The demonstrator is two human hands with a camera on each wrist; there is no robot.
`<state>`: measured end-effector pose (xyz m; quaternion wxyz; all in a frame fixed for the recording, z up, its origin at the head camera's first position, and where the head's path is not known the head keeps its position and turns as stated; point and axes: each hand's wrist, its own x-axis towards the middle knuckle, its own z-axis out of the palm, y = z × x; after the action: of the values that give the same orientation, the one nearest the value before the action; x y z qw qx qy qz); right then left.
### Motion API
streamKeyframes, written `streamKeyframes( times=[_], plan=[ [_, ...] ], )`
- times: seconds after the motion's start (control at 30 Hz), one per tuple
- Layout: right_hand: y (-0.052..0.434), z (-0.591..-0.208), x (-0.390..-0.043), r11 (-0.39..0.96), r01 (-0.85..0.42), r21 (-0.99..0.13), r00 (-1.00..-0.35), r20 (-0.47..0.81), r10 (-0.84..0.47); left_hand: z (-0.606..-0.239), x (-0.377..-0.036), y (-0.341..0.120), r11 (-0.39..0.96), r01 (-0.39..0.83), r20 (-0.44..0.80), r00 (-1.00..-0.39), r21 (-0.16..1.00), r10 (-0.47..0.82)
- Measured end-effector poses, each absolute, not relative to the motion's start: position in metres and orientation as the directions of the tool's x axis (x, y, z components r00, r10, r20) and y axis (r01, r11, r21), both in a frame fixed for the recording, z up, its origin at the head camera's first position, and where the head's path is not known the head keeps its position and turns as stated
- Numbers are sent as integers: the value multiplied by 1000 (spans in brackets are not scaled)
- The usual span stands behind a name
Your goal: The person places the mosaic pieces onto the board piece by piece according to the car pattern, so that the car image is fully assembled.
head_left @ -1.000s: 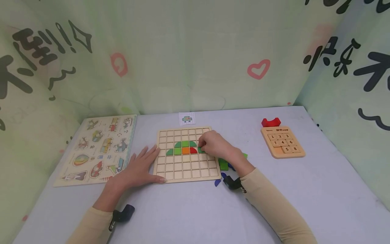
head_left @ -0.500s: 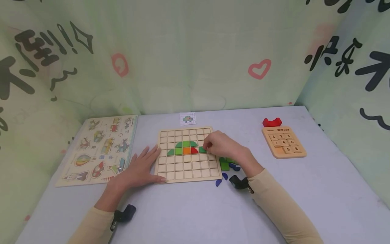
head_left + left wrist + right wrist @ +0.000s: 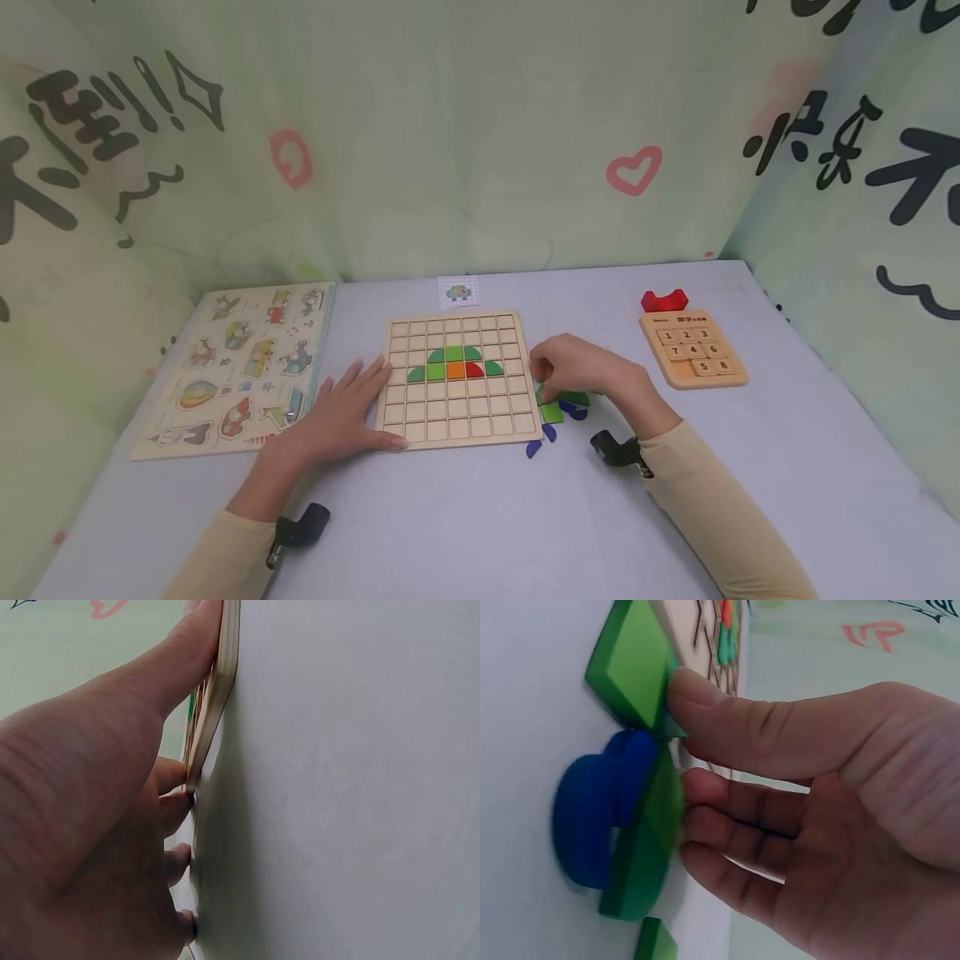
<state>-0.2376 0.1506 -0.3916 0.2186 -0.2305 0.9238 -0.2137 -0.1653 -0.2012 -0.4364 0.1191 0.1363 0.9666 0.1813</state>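
My left hand [image 3: 333, 421] rests with spread fingers on the left edge of a wooden grid board [image 3: 457, 410]; in the left wrist view its thumb [image 3: 184, 656] lies along the edge. Set into the board are several green pieces [image 3: 454, 353], an orange square [image 3: 455, 370] and a red quarter-round [image 3: 474, 369]. Beyond the board's right edge, my right hand [image 3: 581, 364] reaches into loose pieces, fingers bent. In the right wrist view its thumb [image 3: 727, 724] touches a small dark-green piece beside a light-green square [image 3: 634, 664]; the index finger is hidden, so a pinch cannot be confirmed.
Blue half-rounds [image 3: 585, 821] lie among the loose green pieces. Behind the board is a small picture card [image 3: 458, 292]. A picture puzzle board [image 3: 232, 367] lies left; a wooden number puzzle [image 3: 693, 350] and red piece [image 3: 664, 301] lie right. Curtains surround the table.
My right hand has left the green piece at the right end of the board's pattern and moved right and down to the loose pieces. My left hand has stayed on the board's edge.
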Motion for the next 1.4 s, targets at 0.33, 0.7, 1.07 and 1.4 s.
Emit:
streamKeyframes(
  times=[0.33, 0.7, 1.07, 1.4],
  plan=[
    [150, -395, -238, 798, -313, -516, -806, -301, -510, -437, -165, -202, 899, 210, -190, -935, 384, 300],
    [149, -396, -240, 830, -308, -465, -831, -293, -473, -439, -166, -202, 897, 217, -181, -935, 386, 304],
    [150, -395, -240, 815, -313, -487, -822, -290, -490, -441, -166, -202, 894, 218, -176, -936, 392, 305],
    [152, -392, -241, 797, -332, -504, -799, -298, -521, -441, -166, -203, 894, 216, -178, -936, 394, 304]
  ],
)
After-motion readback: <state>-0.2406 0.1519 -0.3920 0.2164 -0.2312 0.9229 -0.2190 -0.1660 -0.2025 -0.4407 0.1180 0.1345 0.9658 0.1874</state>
